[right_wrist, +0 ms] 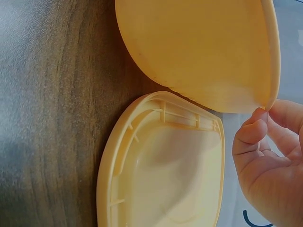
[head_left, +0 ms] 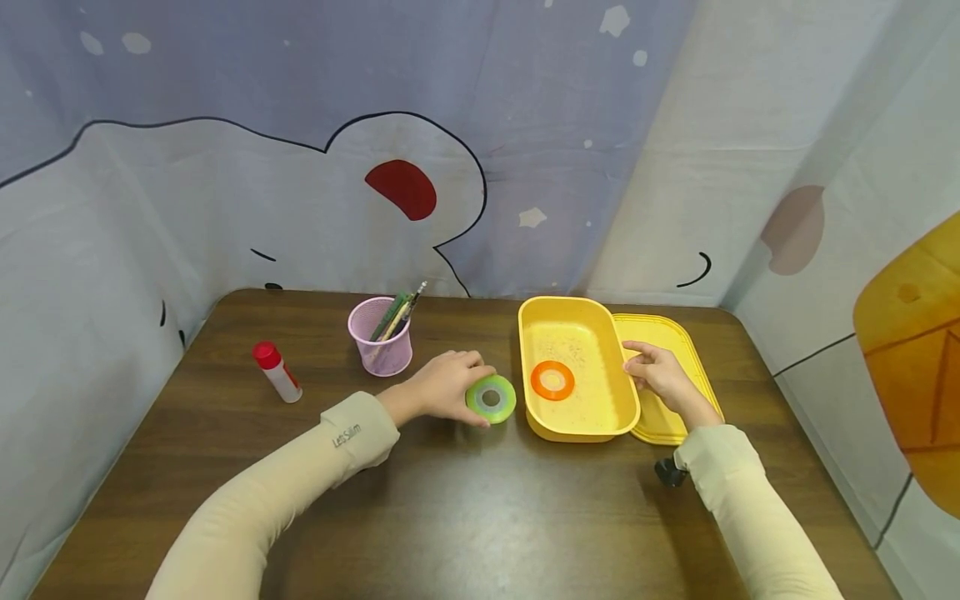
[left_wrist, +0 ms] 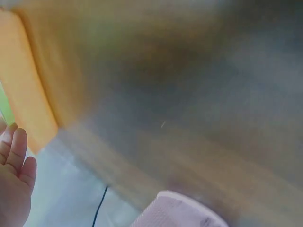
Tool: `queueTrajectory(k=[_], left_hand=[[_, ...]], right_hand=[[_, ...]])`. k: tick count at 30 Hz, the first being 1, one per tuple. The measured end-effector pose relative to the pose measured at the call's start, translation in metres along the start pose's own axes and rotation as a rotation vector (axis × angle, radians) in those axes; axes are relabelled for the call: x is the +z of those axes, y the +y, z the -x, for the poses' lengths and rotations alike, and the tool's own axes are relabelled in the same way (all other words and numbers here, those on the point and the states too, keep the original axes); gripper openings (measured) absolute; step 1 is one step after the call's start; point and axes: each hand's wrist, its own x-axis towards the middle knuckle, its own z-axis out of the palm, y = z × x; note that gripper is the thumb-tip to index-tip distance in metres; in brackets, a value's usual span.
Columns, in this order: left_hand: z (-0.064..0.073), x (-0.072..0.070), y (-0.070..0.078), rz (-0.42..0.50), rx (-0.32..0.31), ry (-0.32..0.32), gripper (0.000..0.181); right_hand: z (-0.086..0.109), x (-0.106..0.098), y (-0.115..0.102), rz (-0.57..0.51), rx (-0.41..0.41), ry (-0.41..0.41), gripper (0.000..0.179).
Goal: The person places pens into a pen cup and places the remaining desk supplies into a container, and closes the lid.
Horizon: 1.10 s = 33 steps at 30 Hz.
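My left hand (head_left: 450, 387) grips a green tape roll (head_left: 491, 398) by its left side, thumb in front and fingers behind, just left of the yellow box (head_left: 636, 408). Only a sliver of the green roll (left_wrist: 5, 106) shows in the left wrist view, beyond the fingers. An orange tape roll (head_left: 552, 381) lies flat inside the box. On the box's right side, my right hand (head_left: 663, 377) pinches the rim between thumb and fingers, seen closely in the right wrist view. The box's yellow lid (head_left: 667, 333) lies under that hand, with its ribbed inner side up.
A pink mesh pen cup (head_left: 386, 358) with several pens stands behind my left hand. Farther left is a glue stick (head_left: 277, 372) with a red cap. A printed curtain (head_left: 300, 208) hangs along the back and sides of the wooden table (head_left: 465, 517).
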Motion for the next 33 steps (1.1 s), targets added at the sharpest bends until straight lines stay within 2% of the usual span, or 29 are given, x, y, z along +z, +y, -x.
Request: queueTrajectory(k=[2, 5, 8, 9, 12, 15, 24, 33], left_hand=[[-0.004, -0.007, -0.003, 0.010, -0.010, 0.024, 0.075], [-0.010, -0.017, -0.008, 0.010, -0.030, 0.048, 0.074], [-0.017, -0.025, -0.012, 0.001, -0.055, 0.049, 0.075], [-0.020, -0.028, -0.013, -0.005, -0.064, 0.046, 0.075], [-0.027, -0.033, -0.016, -0.005, -0.089, 0.046, 0.075], [-0.035, -0.036, -0.017, -0.001, -0.113, 0.042, 0.075], [-0.053, -0.032, -0.017, 0.041, -0.181, 0.045, 0.074], [-0.071, -0.018, -0.012, 0.116, -0.249, 0.086, 0.071]], right_hand=[[-0.002, -0.003, 0.006, -0.054, -0.053, -0.028, 0.053], [0.000, -0.003, 0.006, -0.068, -0.083, -0.045, 0.056], [-0.001, -0.002, 0.005, -0.056, -0.055, -0.026, 0.054], [0.002, 0.000, -0.001, -0.009, -0.016, -0.002, 0.055], [0.000, 0.001, -0.002, 0.004, 0.026, 0.014, 0.052], [0.000, 0.001, -0.003, 0.004, 0.039, 0.010, 0.052], [0.000, 0.000, -0.002, -0.001, 0.040, 0.010, 0.051], [0.001, 0.000, -0.001, 0.001, 0.029, 0.014, 0.050]])
